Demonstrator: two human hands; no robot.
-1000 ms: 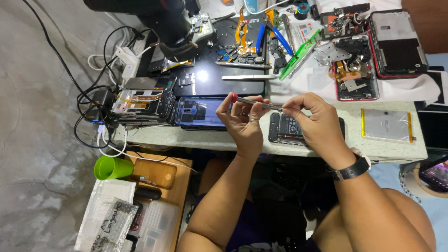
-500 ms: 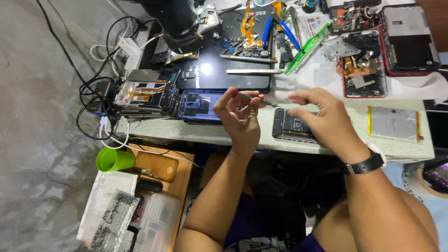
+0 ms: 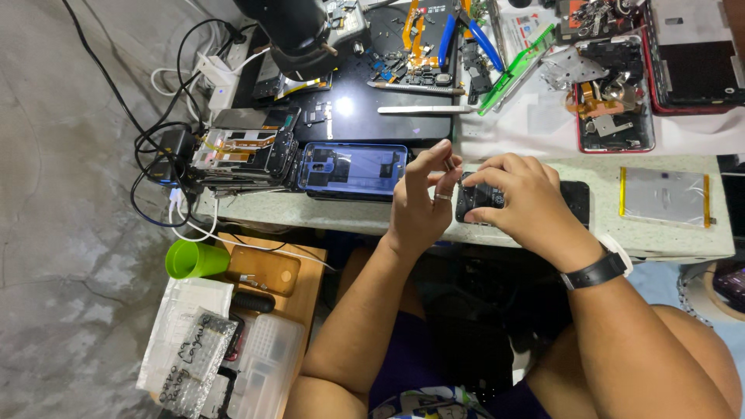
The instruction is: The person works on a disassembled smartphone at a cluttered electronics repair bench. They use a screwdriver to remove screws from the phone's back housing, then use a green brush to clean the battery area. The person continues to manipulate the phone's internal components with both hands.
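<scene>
Both hands sit on the dark opened phone on the counter: right hand grip clamped on it, left hand grip pinching thin tweezers.

Glossy blue glass-like phone back; speckled matt stone-look bench; smooth green plastic cup; metal tweezers

My left hand and right hand meet over an opened phone at the workbench's near edge. Left of it lies another phone, then a stack of phones. A battery lies to my right. Behind are tweezers and a microscope. Below left, a cup sits on a stool.
</scene>
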